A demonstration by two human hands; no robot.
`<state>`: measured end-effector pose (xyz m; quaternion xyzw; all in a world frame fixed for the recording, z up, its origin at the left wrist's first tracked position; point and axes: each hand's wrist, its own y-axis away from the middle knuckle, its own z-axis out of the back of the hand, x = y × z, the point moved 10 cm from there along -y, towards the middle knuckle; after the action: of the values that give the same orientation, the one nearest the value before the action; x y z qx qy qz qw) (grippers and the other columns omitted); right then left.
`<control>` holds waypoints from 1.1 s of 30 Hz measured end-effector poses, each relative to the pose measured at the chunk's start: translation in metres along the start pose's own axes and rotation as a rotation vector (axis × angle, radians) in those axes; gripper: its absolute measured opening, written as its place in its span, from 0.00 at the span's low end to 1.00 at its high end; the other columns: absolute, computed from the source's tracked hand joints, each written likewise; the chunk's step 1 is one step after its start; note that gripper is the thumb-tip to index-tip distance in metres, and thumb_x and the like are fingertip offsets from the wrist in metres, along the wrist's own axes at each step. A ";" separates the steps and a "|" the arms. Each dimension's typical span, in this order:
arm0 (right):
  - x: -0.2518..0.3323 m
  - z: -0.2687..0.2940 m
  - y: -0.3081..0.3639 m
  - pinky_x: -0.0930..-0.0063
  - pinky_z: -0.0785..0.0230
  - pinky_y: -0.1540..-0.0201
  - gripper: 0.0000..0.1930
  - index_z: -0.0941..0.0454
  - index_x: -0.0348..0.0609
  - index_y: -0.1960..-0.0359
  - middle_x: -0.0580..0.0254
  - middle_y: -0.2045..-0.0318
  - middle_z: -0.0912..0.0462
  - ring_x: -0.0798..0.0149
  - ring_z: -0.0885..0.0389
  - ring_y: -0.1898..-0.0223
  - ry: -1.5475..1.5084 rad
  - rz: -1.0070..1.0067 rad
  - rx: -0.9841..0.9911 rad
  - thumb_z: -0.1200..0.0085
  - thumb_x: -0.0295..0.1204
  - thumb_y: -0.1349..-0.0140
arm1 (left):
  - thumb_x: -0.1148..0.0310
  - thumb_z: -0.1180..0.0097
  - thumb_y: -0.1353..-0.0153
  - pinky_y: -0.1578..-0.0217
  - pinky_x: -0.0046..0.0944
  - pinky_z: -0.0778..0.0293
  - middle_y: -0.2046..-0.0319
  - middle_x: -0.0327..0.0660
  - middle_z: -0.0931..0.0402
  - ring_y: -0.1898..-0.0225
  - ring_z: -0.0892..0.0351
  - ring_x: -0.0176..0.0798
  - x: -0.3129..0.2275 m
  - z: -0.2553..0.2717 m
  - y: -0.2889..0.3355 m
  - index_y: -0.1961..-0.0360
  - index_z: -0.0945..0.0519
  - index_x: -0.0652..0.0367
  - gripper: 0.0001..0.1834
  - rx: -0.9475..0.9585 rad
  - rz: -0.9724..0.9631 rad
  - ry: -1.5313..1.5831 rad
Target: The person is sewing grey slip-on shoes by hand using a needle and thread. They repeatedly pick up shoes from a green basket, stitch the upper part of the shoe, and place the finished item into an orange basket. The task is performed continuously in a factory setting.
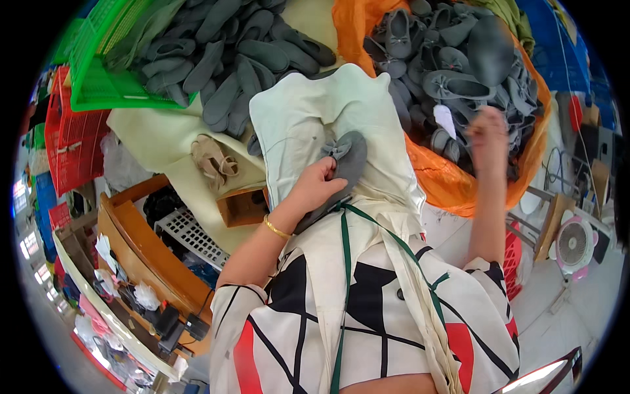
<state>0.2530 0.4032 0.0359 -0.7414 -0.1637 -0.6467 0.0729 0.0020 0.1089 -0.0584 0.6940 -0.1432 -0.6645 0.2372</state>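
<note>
My left hand (318, 187) is closed round a grey flat shoe (353, 157) with a small bow, held over the pale cloth (289, 125) on my lap. The shoe's near end is partly hidden by my fingers. My right hand (489, 134) is raised over the near side of an orange sack (446, 194) full of grey shoes. Motion smears its fingers. Just beyond its fingertips is a blurred dark shoe (491, 51), sole showing; whether the hand touches it I cannot tell. A small white piece (444, 120) lies among the shoes close to that hand.
A heap of grey shoes (243, 65) spills beside a green crate (88, 85) at the far left. On the cream cover lie beige sandals (211, 161), near a small wooden box (241, 209). A wooden drawer unit (147, 243) stands left, a fan (574, 243) right.
</note>
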 end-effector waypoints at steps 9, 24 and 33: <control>-0.058 -0.204 0.084 0.77 0.30 0.63 0.16 0.23 0.35 0.58 0.66 0.68 0.23 0.72 0.26 0.68 0.614 -0.204 0.667 0.45 0.39 0.33 | 0.73 0.42 0.43 0.66 0.38 0.30 0.71 0.39 0.28 0.70 0.28 0.36 -0.074 0.018 0.040 0.62 0.25 0.61 0.09 -0.156 -0.282 -0.201; -0.012 -0.235 0.109 0.68 0.30 0.68 0.15 0.25 0.33 0.67 0.53 0.72 0.24 0.58 0.24 0.73 0.580 0.184 0.594 0.41 0.37 0.38 | 0.72 0.40 0.35 0.52 0.31 0.28 0.59 0.35 0.18 0.57 0.22 0.28 -0.041 0.032 0.053 0.54 0.18 0.62 0.10 -0.221 -0.252 0.851; -0.041 -0.222 0.110 0.71 0.30 0.67 0.16 0.22 0.34 0.64 0.57 0.72 0.22 0.67 0.25 0.70 0.592 -0.052 0.707 0.39 0.38 0.41 | 0.73 0.41 0.35 0.61 0.27 0.29 0.64 0.33 0.20 0.65 0.26 0.25 -0.064 0.033 0.040 0.57 0.19 0.63 0.08 -0.176 -0.232 0.441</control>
<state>0.0779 0.2236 0.0412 -0.4501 -0.3647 -0.7368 0.3487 -0.0305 0.1034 0.0167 0.8104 0.0510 -0.5299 0.2444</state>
